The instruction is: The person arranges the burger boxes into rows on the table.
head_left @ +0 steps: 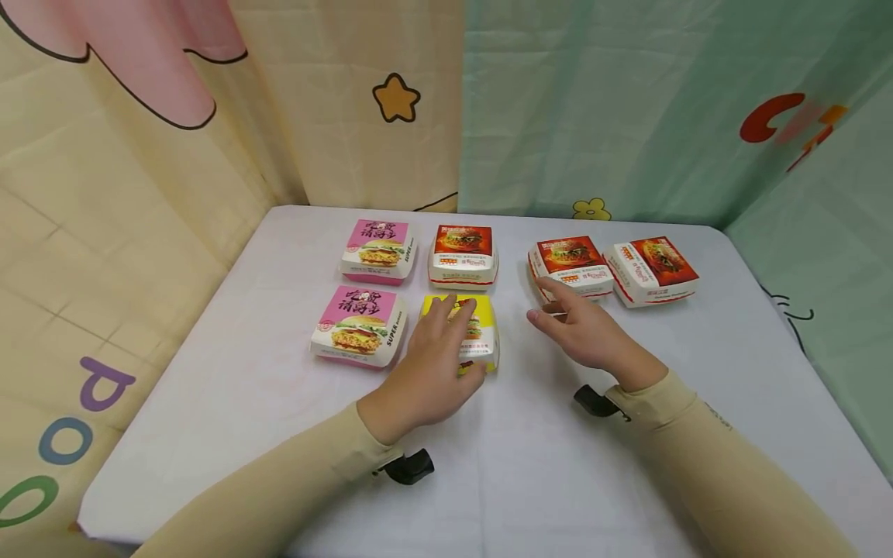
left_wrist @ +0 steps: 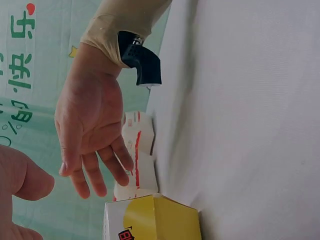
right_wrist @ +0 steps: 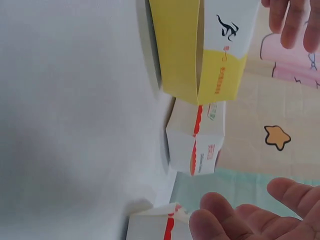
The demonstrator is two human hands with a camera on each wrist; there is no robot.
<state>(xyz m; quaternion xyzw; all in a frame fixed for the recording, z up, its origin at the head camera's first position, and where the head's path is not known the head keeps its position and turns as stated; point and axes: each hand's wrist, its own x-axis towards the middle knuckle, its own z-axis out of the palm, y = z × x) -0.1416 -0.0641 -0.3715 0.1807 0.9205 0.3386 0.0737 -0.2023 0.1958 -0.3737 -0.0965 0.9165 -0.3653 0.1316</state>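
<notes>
My left hand [head_left: 425, 372] hovers over a yellow-and-white burger box [head_left: 481, 333], fingers spread and partly covering its top. In the right wrist view, those fingertips [right_wrist: 290, 25] appear apart from the yellow box [right_wrist: 180, 50]. My right hand [head_left: 593, 333] is in front of a red-topped burger box [head_left: 572, 260], its fingers loosely extended and nothing held. Whether a fingertip touches that box is unclear. The left wrist view shows the right palm [left_wrist: 95, 110] with relaxed fingers.
Two pink-topped burger boxes, one behind [head_left: 379, 249] and one in front [head_left: 359, 325], sit at the left. Another red-topped box [head_left: 463, 256] stands behind the yellow one. At the right, a tilted red-topped box [head_left: 652, 270] adjoins its neighbour. Curtains [head_left: 544, 108] border the white table [head_left: 530, 473].
</notes>
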